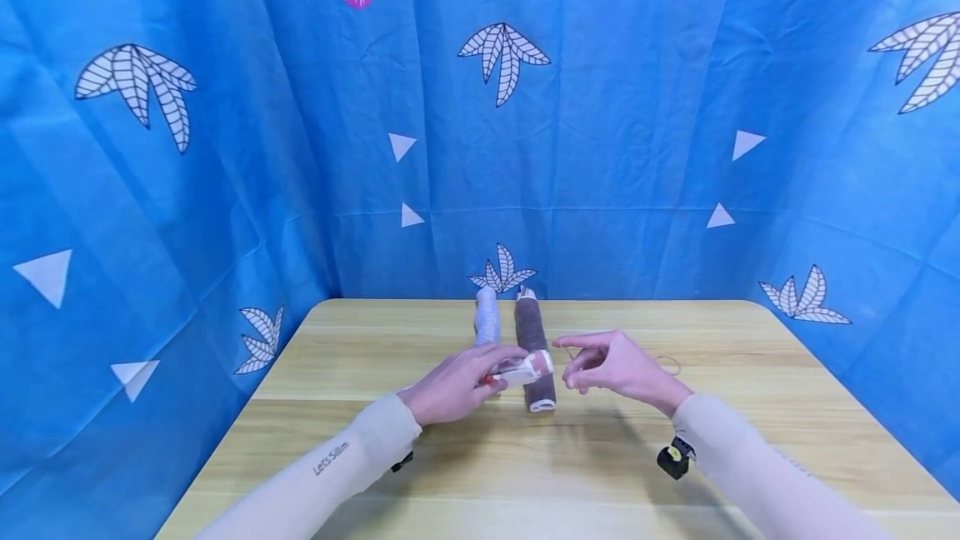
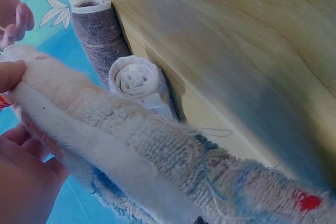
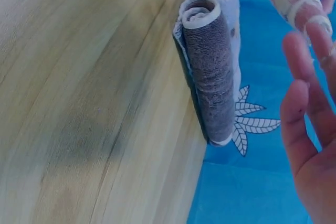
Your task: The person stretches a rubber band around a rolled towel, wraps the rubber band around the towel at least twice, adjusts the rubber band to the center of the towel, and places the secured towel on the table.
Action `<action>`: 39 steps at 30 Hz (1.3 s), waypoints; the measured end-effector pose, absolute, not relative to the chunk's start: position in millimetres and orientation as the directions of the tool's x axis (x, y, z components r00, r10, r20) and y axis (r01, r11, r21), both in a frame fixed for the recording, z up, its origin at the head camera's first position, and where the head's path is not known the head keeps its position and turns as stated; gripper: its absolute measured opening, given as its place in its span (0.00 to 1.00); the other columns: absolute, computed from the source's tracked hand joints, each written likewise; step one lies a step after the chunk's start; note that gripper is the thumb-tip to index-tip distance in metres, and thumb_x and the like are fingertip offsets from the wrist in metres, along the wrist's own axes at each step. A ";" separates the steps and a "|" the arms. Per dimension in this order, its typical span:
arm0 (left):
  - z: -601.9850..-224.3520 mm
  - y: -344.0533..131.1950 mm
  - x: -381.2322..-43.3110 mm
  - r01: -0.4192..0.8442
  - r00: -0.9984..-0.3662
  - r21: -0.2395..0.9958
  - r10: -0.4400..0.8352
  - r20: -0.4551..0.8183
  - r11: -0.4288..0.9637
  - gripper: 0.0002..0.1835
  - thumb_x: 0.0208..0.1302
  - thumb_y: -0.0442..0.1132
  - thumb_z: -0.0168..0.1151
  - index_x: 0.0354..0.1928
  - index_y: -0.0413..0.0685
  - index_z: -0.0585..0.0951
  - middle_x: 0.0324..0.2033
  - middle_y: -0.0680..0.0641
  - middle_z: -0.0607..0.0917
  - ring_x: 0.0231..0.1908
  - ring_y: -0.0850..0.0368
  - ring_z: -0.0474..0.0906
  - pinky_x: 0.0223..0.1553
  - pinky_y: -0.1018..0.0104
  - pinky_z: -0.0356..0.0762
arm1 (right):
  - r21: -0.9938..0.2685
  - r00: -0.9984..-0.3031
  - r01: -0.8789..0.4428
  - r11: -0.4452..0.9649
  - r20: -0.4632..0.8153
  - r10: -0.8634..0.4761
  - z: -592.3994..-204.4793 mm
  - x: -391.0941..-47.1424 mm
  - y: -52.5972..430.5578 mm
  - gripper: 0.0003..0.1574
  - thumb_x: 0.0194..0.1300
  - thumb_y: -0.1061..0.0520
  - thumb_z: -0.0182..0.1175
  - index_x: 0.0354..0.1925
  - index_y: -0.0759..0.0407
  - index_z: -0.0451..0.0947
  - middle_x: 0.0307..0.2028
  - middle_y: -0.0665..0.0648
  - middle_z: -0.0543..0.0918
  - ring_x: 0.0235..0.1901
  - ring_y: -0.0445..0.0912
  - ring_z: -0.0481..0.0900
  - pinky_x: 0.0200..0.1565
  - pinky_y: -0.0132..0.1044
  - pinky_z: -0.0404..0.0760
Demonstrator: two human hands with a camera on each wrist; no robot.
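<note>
My left hand [image 1: 463,386] grips a rolled towel [image 2: 121,124], whitish with pink, blue and red patches, raised over the table. In the left wrist view its thumb lies on top of the roll and the other fingers are beneath. Just to the right of the roll's end is my right hand [image 1: 618,369], index finger stretched toward it and the other fingers curled. A thin rubber band [image 1: 569,352] shows between its index finger and thumb. Behind the held roll lie a dark grey-brown rolled towel [image 1: 530,327] with white edges and a pale lavender rolled towel [image 1: 487,315].
Another thin loop [image 1: 677,363] lies on the wooden table [image 1: 360,357] behind the right wrist. A blue patterned curtain [image 1: 630,148] hangs along the table's back and sides. Both wrists carry black straps; the right one holds a small camera [image 1: 673,460].
</note>
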State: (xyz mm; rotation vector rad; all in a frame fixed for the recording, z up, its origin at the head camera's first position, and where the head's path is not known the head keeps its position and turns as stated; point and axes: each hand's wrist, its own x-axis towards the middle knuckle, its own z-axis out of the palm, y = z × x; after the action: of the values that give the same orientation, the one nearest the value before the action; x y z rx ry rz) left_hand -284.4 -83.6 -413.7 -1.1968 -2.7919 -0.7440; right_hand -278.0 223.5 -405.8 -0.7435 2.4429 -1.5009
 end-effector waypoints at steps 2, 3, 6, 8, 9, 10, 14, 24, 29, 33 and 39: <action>-414.3 -83.9 -283.4 0.680 -0.711 0.434 0.676 0.194 0.591 0.29 0.74 0.45 0.58 0.71 0.81 0.64 0.60 0.57 0.79 0.47 0.63 0.77 0.46 0.63 0.79 | -0.838 -0.867 -0.350 0.419 0.122 -0.482 -407.8 -277.3 220.1 0.41 0.59 0.49 0.74 0.67 0.57 0.73 0.42 0.58 0.89 0.41 0.52 0.86 0.43 0.44 0.85; -414.5 -84.0 -283.1 0.678 -0.712 0.440 0.675 0.194 0.589 0.29 0.74 0.45 0.58 0.72 0.81 0.64 0.60 0.57 0.79 0.48 0.62 0.77 0.46 0.63 0.79 | -0.813 -0.870 -0.371 0.448 0.135 -0.474 -408.7 -276.7 218.7 0.42 0.57 0.46 0.74 0.67 0.56 0.74 0.43 0.56 0.89 0.43 0.51 0.85 0.44 0.42 0.83; -414.7 -84.0 -283.1 0.675 -0.711 0.461 0.676 0.195 0.576 0.30 0.74 0.45 0.58 0.72 0.80 0.64 0.61 0.57 0.78 0.49 0.62 0.78 0.46 0.63 0.79 | -0.751 -0.875 -0.416 0.513 0.177 -0.451 -409.6 -275.3 215.3 0.44 0.54 0.42 0.76 0.66 0.53 0.75 0.44 0.52 0.88 0.46 0.50 0.82 0.41 0.38 0.80; -413.7 -83.4 -284.3 0.671 -0.711 0.479 0.675 0.198 0.566 0.29 0.74 0.45 0.58 0.72 0.80 0.64 0.61 0.57 0.78 0.49 0.62 0.78 0.46 0.63 0.79 | -0.739 -0.877 -0.428 0.521 0.200 -0.438 -408.7 -274.6 213.1 0.43 0.52 0.43 0.77 0.64 0.50 0.76 0.46 0.53 0.86 0.45 0.53 0.80 0.38 0.38 0.80; -412.9 -83.2 -285.1 0.667 -0.713 0.487 0.673 0.198 0.564 0.29 0.74 0.45 0.58 0.72 0.80 0.64 0.61 0.57 0.78 0.48 0.62 0.78 0.46 0.63 0.79 | -0.739 -0.877 -0.432 0.517 0.210 -0.432 -408.0 -274.3 212.0 0.42 0.52 0.44 0.78 0.64 0.49 0.75 0.47 0.52 0.85 0.45 0.54 0.79 0.37 0.37 0.80; -412.5 -82.8 -285.5 0.663 -0.715 0.496 0.671 0.196 0.561 0.29 0.74 0.45 0.58 0.71 0.81 0.64 0.62 0.57 0.78 0.48 0.62 0.78 0.47 0.63 0.79 | -0.742 -0.878 -0.432 0.512 0.217 -0.427 -407.4 -273.6 211.0 0.42 0.51 0.46 0.78 0.63 0.48 0.75 0.47 0.53 0.84 0.45 0.55 0.78 0.35 0.37 0.80; -409.1 -81.6 -286.6 0.663 -0.712 0.507 0.673 0.201 0.550 0.29 0.74 0.45 0.58 0.71 0.81 0.64 0.60 0.57 0.78 0.48 0.61 0.78 0.47 0.62 0.79 | -0.750 -0.875 -0.443 0.491 0.242 -0.419 -405.7 -272.5 208.2 0.43 0.50 0.48 0.79 0.63 0.48 0.74 0.50 0.52 0.81 0.46 0.57 0.75 0.32 0.36 0.79; -407.2 -79.3 -283.5 0.692 -0.689 0.484 0.690 0.221 0.536 0.29 0.75 0.46 0.57 0.72 0.79 0.64 0.64 0.57 0.77 0.55 0.59 0.79 0.53 0.58 0.80 | -0.777 -0.862 -0.448 0.442 0.243 -0.445 -415.0 -275.0 203.1 0.56 0.50 0.45 0.78 0.72 0.48 0.63 0.53 0.51 0.81 0.51 0.52 0.76 0.43 0.42 0.83; -404.8 -77.0 -279.5 0.684 -0.693 0.501 0.686 0.219 0.531 0.28 0.75 0.46 0.57 0.71 0.81 0.64 0.66 0.56 0.75 0.58 0.57 0.78 0.56 0.53 0.79 | -0.831 -0.847 -0.438 0.343 0.253 -0.468 -419.6 -276.4 199.0 0.57 0.52 0.51 0.77 0.74 0.46 0.59 0.54 0.55 0.81 0.54 0.55 0.78 0.47 0.48 0.84; -403.1 -75.1 -275.8 0.669 -0.696 0.525 0.690 0.197 0.526 0.28 0.75 0.47 0.57 0.71 0.83 0.64 0.66 0.56 0.75 0.59 0.57 0.76 0.58 0.49 0.77 | -0.860 -0.840 -0.413 0.299 0.234 -0.489 -420.8 -275.8 195.0 0.56 0.53 0.52 0.77 0.74 0.43 0.59 0.56 0.57 0.80 0.56 0.55 0.78 0.48 0.48 0.85; -402.7 -73.6 -273.9 0.679 -0.698 0.493 0.688 0.201 0.544 0.28 0.74 0.46 0.58 0.70 0.81 0.66 0.64 0.56 0.77 0.58 0.58 0.77 0.57 0.53 0.78 | -0.832 -0.846 -0.418 0.365 0.210 -0.489 -415.0 -272.9 187.5 0.55 0.52 0.47 0.78 0.72 0.37 0.61 0.59 0.55 0.78 0.55 0.52 0.78 0.46 0.46 0.85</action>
State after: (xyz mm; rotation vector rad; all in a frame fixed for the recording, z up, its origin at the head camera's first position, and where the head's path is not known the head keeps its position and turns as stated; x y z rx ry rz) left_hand -273.9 -73.6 -402.7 -1.2276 -2.7750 -0.8746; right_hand -272.9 187.5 -415.0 -0.8436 2.5350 -1.5103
